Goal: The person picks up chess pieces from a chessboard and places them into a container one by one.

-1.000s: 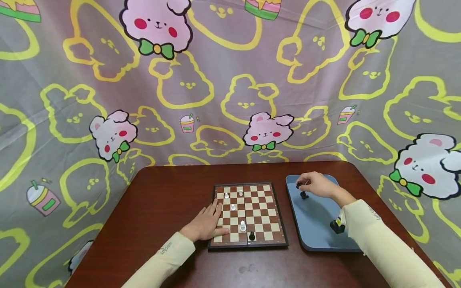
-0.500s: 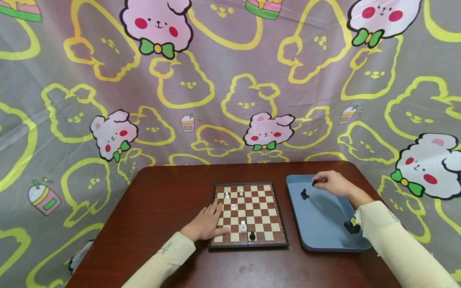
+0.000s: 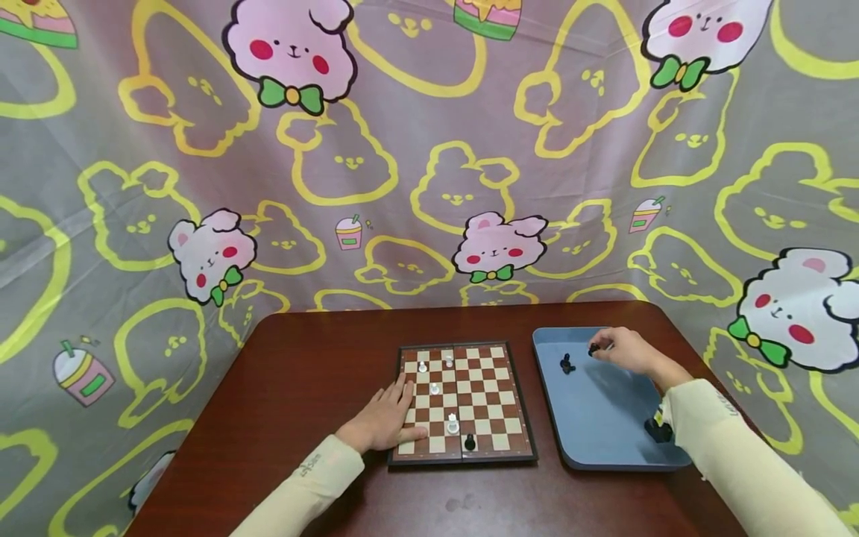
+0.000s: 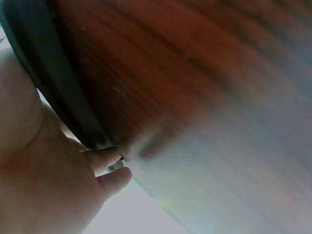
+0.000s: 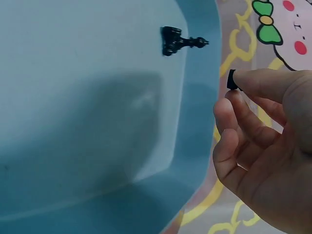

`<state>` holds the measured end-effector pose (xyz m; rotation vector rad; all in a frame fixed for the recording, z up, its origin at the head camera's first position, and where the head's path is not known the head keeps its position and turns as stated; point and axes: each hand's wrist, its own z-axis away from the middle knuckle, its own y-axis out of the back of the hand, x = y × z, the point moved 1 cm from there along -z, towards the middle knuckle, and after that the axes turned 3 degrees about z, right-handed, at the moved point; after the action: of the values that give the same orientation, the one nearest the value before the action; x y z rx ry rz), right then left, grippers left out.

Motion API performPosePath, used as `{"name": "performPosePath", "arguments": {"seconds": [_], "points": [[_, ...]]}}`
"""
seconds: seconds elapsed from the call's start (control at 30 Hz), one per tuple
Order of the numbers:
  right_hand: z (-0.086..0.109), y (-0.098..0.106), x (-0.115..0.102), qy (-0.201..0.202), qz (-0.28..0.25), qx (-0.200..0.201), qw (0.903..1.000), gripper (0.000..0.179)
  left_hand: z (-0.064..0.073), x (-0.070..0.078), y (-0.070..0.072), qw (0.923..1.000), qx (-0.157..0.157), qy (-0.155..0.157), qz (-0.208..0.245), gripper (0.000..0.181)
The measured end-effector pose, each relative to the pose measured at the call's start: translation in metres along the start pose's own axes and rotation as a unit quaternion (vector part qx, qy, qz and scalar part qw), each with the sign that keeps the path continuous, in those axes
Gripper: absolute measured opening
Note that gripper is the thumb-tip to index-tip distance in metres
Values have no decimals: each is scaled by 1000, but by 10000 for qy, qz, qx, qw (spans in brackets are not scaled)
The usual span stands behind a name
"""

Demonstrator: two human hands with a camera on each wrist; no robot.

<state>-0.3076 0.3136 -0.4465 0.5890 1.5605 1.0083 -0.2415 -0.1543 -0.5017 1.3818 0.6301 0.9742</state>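
You've got a black piece [image 5: 231, 79] pinched between the thumb and fingers of your right hand [image 3: 627, 352], over the far end of the blue tray [image 3: 604, 418]. More black chessmen [image 3: 567, 363] sit in the tray nearby, at least one on its side; count unclear. Checkered board [image 3: 490, 388] is left of the tray, on the brown surface [image 3: 322, 358]. Your left hand [image 3: 384, 418] rests on its left edge, fingers straight, thumb spread. Board carries one black pawn-sized piece [image 3: 470, 442] near the front edge, four white pieces [image 3: 435, 388].

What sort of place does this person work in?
Probably a table corner screened off indoors: cartoon-print cloth hangs around a wood-look table, which bears a chessboard and a blue tray.
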Motion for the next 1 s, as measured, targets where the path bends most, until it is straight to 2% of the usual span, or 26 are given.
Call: {"name": "performPosePath", "arguments": {"seconds": [0.23,0.43,0.67,1.0], "points": [[-6,-11,-1,32,210,-59,9998,14,-1,-1,-3,9999,-140,101,2,98],[-8,-16,-4,136,156,-87,9997,16,-1,-1,-1,9999,-116,89,0,98],[-3,-16,-1,-98,92,-181,9997,16,1,1,1,10000,-81,22,-5,97],[-3,-16,-8,93,167,-117,9998,16,-1,1,1,10000,-64,71,19,98]]}}
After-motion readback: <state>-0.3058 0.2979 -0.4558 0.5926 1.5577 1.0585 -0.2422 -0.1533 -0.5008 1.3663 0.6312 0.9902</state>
